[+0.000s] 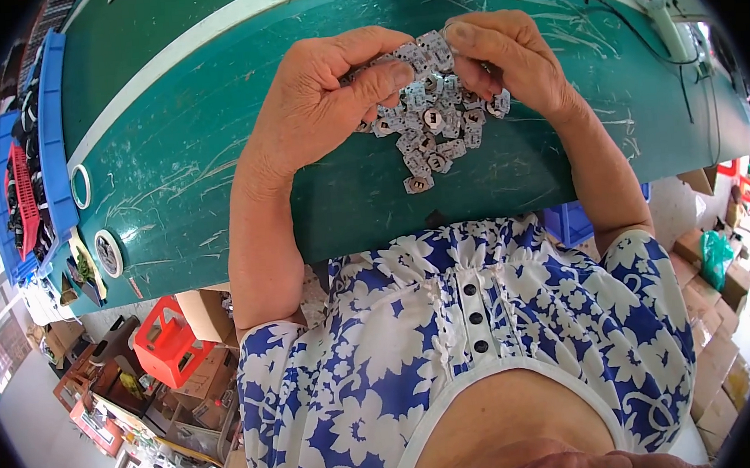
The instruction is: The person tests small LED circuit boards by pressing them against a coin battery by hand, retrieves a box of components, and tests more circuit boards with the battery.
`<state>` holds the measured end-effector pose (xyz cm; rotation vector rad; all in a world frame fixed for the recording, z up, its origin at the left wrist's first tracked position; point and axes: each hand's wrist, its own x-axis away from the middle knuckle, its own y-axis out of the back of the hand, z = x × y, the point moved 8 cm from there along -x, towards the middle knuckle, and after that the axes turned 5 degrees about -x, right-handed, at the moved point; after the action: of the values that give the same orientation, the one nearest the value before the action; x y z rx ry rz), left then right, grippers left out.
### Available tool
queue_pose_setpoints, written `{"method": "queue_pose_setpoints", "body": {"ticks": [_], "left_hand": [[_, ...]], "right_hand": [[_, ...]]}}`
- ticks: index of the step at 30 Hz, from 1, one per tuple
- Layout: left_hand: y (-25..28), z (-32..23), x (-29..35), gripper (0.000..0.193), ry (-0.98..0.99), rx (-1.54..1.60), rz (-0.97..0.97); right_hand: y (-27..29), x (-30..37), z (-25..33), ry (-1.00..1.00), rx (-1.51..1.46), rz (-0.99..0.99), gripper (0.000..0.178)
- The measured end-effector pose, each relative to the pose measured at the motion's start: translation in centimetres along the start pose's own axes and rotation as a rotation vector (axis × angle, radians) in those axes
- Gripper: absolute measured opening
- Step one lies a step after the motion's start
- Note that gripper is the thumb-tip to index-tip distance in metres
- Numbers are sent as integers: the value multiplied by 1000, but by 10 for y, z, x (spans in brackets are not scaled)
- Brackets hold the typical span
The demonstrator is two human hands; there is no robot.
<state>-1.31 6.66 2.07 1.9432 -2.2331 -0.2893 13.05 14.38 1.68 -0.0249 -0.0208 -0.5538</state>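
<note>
Left hand (317, 96) and right hand (518, 60) both pinching this grey board strip (433, 49), long axis roughly sideways, right end angled slightly forward.

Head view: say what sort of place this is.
Probably a small assembly workshop: a pile of small pieces like circuit boards lies on a scratched green worktop, with a blue crate at its left.
</note>
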Motion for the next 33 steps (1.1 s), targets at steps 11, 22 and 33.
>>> {"method": "queue_pose_setpoints", "body": {"ticks": [11, 22, 33], "left_hand": [[-2, 0, 2, 21, -4, 74, -15], [-1, 4, 1, 22, -19, 92, 23], [-11, -3, 0, 22, -51, 139, 103]], "right_hand": [[-1, 3, 7, 55, 210, -25, 43], [2, 2, -1, -125, 117, 74, 45], [-18, 4, 23, 245, 392, 106, 42]]}}
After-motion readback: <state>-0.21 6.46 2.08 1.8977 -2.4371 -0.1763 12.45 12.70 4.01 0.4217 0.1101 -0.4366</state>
